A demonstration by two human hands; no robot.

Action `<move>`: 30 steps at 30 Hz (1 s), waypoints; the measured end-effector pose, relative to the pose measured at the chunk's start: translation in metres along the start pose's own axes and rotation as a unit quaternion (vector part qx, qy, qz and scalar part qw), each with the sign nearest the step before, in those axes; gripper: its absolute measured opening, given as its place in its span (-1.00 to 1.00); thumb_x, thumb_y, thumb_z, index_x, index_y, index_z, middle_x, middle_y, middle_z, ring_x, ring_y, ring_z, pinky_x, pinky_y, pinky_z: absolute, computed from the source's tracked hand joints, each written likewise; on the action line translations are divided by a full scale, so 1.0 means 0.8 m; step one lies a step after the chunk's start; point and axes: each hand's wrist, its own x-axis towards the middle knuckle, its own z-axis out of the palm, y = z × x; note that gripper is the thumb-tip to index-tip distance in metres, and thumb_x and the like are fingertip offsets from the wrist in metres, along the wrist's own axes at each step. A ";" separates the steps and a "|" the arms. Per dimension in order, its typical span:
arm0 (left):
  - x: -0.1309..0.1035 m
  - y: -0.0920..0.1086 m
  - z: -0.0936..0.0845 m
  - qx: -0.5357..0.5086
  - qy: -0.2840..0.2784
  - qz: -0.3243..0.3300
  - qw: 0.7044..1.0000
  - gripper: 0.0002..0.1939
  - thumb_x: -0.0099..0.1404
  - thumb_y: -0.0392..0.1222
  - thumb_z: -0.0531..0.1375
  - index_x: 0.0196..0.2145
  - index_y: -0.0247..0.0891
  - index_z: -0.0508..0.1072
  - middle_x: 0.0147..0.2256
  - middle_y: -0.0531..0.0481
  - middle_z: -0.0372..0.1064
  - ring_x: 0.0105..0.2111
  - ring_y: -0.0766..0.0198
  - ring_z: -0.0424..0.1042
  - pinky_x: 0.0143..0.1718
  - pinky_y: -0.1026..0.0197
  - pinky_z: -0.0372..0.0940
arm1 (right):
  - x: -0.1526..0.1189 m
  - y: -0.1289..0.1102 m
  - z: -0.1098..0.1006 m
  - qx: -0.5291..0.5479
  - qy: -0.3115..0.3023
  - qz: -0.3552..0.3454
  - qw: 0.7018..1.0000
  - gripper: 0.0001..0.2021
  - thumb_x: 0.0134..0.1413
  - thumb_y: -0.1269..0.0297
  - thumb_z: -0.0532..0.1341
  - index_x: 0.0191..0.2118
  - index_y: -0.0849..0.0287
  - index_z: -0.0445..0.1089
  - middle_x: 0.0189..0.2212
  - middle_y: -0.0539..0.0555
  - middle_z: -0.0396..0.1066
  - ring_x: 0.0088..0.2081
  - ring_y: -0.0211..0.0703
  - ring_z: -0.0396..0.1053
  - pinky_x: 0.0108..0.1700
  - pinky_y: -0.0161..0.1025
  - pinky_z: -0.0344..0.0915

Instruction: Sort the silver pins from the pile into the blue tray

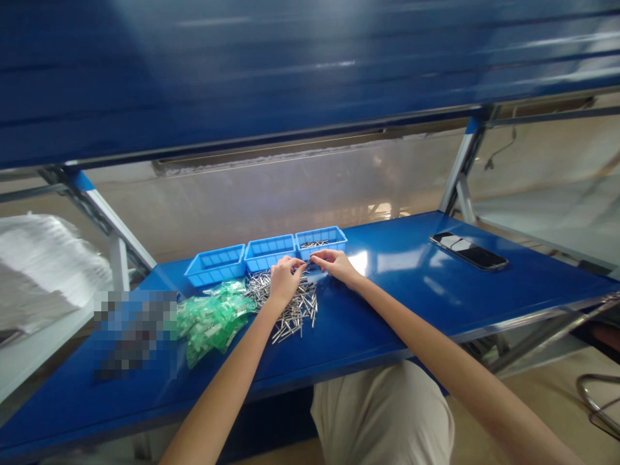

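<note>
Many thin silver metal pins [290, 316] lie in a loose pile on the blue table. Over the pile's upper part is my left hand [285, 278], its thumb and fingertips pinched together. My right hand [336, 265] meets it from the right, also pinched, with the fingertips of both hands almost touching. What they hold is too small to make out. Behind my hands stand three blue bins in a row: the right bin [341, 244] has some pins in it, while the middle bin [271, 252] and the left bin [216, 265] show none.
Small green plastic bags [210, 323] are heaped left of the pins. A phone [469, 250] lies at the right on the blue table [387, 323]. A pixelated patch covers something at the left. A blue panel [290, 71] hangs low overhead, with slanted metal supports on both sides.
</note>
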 end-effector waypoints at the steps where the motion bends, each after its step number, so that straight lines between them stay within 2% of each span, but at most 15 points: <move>1: 0.001 0.000 -0.001 -0.014 0.015 -0.006 1.000 -0.85 0.17 -0.16 0.13 -0.42 -0.23 0.46 -0.40 0.02 0.35 -0.45 0.32 0.29 -0.28 0.20 0.16 | 0.000 0.002 0.000 -0.010 0.002 -0.004 1.000 -0.67 -0.17 0.09 0.23 -0.34 0.26 0.46 -0.43 0.11 0.46 -0.56 -0.32 0.30 -0.58 -0.38 0.17; 6: 0.004 -0.001 -0.002 -0.069 0.055 -0.012 0.996 -0.85 0.17 -0.15 0.12 -0.40 -0.25 0.45 -0.37 0.02 0.36 -0.50 0.37 0.28 -0.32 0.24 0.19 | -0.001 0.007 -0.001 -0.086 -0.028 -0.025 0.996 -0.67 -0.19 0.06 0.24 -0.43 0.27 0.48 -0.57 0.08 0.43 -0.62 -0.33 0.24 -0.59 -0.37 0.13; 12: 0.002 -0.001 0.004 -0.069 0.067 -0.008 0.995 -0.86 0.16 -0.15 0.14 -0.42 -0.24 0.46 -0.39 0.02 0.33 -0.49 0.36 0.28 -0.34 0.25 0.20 | -0.001 0.002 -0.002 -0.021 0.002 -0.024 0.999 -0.68 -0.18 0.06 0.24 -0.39 0.25 0.45 -0.44 0.10 0.44 -0.54 -0.32 0.30 -0.53 -0.37 0.20; 17: 0.000 0.001 0.006 -0.052 0.011 0.006 0.999 -0.91 0.10 -0.20 0.20 -0.45 -0.23 0.49 -0.39 0.02 0.29 -0.45 0.35 0.29 -0.33 0.25 0.20 | 0.001 0.003 -0.002 -0.009 -0.013 -0.028 0.999 -0.68 -0.17 0.06 0.23 -0.40 0.25 0.42 -0.43 0.08 0.43 -0.54 -0.34 0.29 -0.53 -0.38 0.21; 25: -0.005 0.010 0.005 -0.029 -0.041 -0.008 0.999 -0.88 0.13 -0.22 0.16 -0.43 -0.23 0.50 -0.37 -0.02 0.34 -0.41 0.31 0.31 -0.34 0.23 0.19 | -0.002 0.006 -0.004 -0.094 -0.036 -0.042 0.994 -0.66 -0.12 0.03 0.19 -0.36 0.24 0.41 -0.47 0.09 0.41 -0.61 -0.33 0.25 -0.60 -0.38 0.19; 27: -0.003 0.009 0.004 -0.039 -0.034 -0.020 0.998 -0.87 0.13 -0.21 0.15 -0.42 -0.22 0.50 -0.38 -0.02 0.35 -0.43 0.31 0.32 -0.34 0.24 0.20 | -0.002 0.008 -0.006 -0.092 -0.030 -0.022 0.995 -0.63 -0.13 0.00 0.17 -0.35 0.24 0.40 -0.48 0.09 0.41 -0.60 -0.31 0.26 -0.65 -0.38 0.19; 30: 0.004 0.000 0.000 -0.065 0.015 -0.051 0.996 -0.84 0.12 -0.17 0.15 -0.36 -0.22 0.49 -0.39 -0.01 0.36 -0.46 0.31 0.31 -0.36 0.24 0.20 | 0.004 0.010 -0.012 -0.055 0.010 0.025 0.998 -0.59 -0.16 -0.04 0.18 -0.32 0.23 0.41 -0.48 0.09 0.42 -0.56 -0.25 0.31 -0.61 -0.34 0.27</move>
